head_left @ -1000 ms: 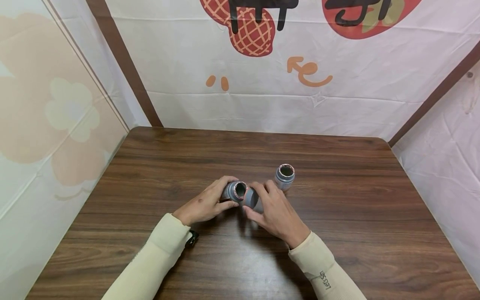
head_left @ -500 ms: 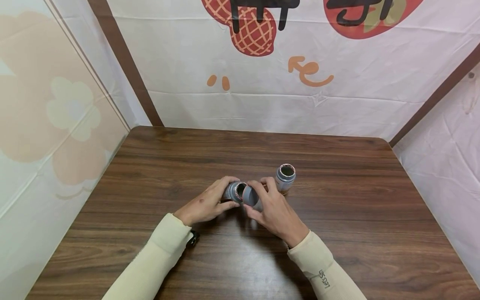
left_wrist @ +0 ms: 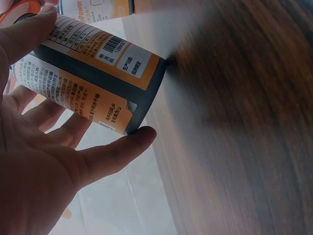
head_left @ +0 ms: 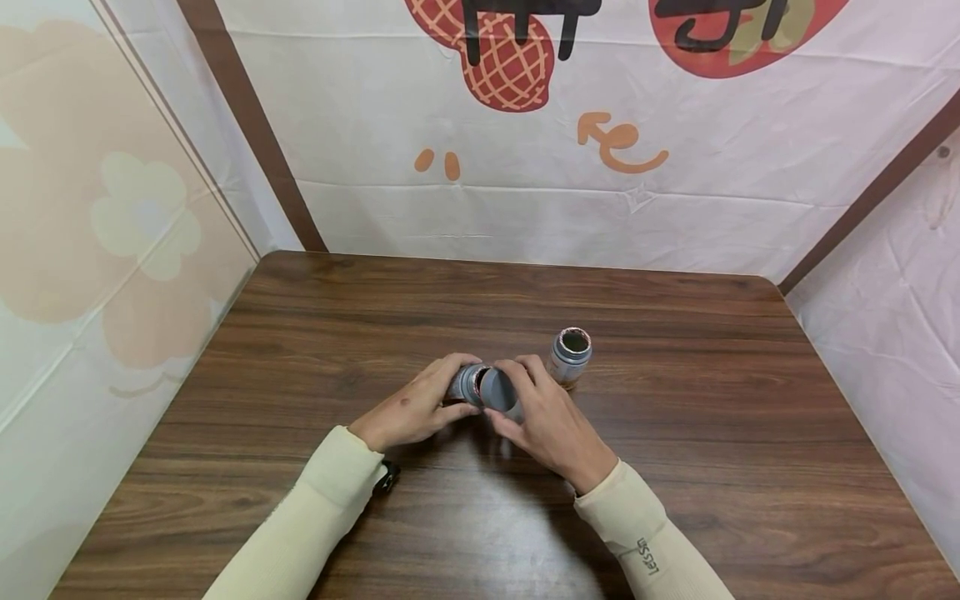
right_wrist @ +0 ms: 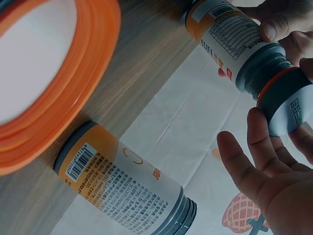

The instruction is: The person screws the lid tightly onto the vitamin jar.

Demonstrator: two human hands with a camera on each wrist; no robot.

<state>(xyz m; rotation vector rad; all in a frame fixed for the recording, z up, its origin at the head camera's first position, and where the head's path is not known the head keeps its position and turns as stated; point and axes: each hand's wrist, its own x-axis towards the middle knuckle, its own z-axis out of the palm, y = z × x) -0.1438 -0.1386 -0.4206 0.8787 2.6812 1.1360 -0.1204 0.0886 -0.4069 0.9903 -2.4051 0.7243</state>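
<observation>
"Left grip [head_left: 415, 408] curls round a grey, white and orange cylindrical bottle [left_wrist: 98, 76], tilted; right grip [head_left: 551, 425] pinches a round, dark-grey, orange-lined lid [right_wrist: 283, 107] at its mouth."

"Capped, then?"

"Not by my eye; the lid looks tilted, unseated. Behind the held bottle, to its right, a matching bottle [head_left: 567, 365] stands uncapped on the brown wood-grained table [head_left: 720, 400]. So neither is closed yet."

"What's inside?"

"Dark hollows from here; contents, I can't tell."
</observation>
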